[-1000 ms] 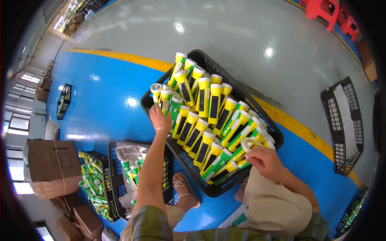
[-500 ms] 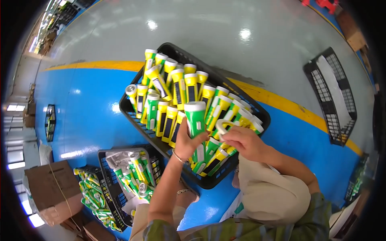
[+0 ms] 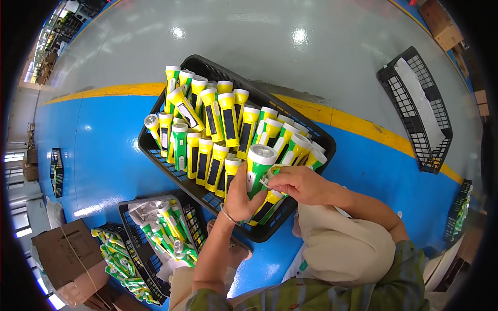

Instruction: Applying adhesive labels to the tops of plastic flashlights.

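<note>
My left hand (image 3: 241, 199) is closed around a green flashlight (image 3: 255, 171) with a white head, its lens facing up. Close beside it, my right hand (image 3: 301, 184) pinches a pale ring (image 3: 274, 169) that resembles a narrow roll of tape. A small white end (image 3: 264, 182) shows between the right fingertips and the flashlight; whether it touches the flashlight I cannot tell. Both hands are above the near right part of a black crate (image 3: 332, 147) packed with flashlights. Most of these are yellow with dark panels, such as the upright flashlight (image 3: 229, 120), and others are green.
At lower left, a smaller black crate (image 3: 124, 210) lined with wrapping holds green flashlights, next to another filled crate (image 3: 111, 226) and a cardboard box (image 3: 70, 249). A black crate with a white sheet (image 3: 423, 101) stands on the floor at right. My knee (image 3: 350, 246) is close to the big crate.
The flashlight has tilted so its lens now shows. My right hand and the pale ring have come in against the flashlight's side. The whole view has shifted slightly.
</note>
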The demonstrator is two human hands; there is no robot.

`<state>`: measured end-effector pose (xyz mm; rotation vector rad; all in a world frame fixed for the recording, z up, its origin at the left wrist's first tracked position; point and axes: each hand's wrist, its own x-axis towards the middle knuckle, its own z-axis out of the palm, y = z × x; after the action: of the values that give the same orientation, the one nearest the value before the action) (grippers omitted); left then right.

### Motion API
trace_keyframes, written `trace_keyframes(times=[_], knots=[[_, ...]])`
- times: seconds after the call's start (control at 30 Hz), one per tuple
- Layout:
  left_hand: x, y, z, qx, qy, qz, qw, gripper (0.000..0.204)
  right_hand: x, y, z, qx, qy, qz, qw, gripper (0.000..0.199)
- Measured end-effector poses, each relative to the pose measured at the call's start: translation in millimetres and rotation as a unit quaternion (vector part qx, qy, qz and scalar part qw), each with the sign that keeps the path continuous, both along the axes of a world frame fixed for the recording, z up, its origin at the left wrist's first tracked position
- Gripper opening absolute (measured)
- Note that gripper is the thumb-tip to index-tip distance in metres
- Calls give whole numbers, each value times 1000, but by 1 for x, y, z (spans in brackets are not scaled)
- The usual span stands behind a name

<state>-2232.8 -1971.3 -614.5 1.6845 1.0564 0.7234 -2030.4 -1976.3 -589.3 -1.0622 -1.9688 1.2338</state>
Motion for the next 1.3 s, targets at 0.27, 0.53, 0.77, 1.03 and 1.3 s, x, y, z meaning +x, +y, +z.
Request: trace_keyframes(times=[0.27, 0.53, 0.77, 1.03, 1.3], knots=[[1, -10, 6, -27, -37, 40, 998, 41, -1, 2, 5, -54, -9, -34, 998, 13], [16, -22, -5, -196, -234, 85, 948, 42, -1, 7, 0, -45, -120, -102, 987, 22], [18, -12, 0, -188, -146, 122, 964, 38, 3, 4, -9, -20, -131, -65, 989, 20], [16, -10, -32, -32, -105, 199, 974, 41, -12, -5, 5, 40, -118, -41, 991, 15], [-268, -38, -130, 110, 348, 555, 748, 44, -4, -16, 10, -57, -11, 39, 998, 9]])
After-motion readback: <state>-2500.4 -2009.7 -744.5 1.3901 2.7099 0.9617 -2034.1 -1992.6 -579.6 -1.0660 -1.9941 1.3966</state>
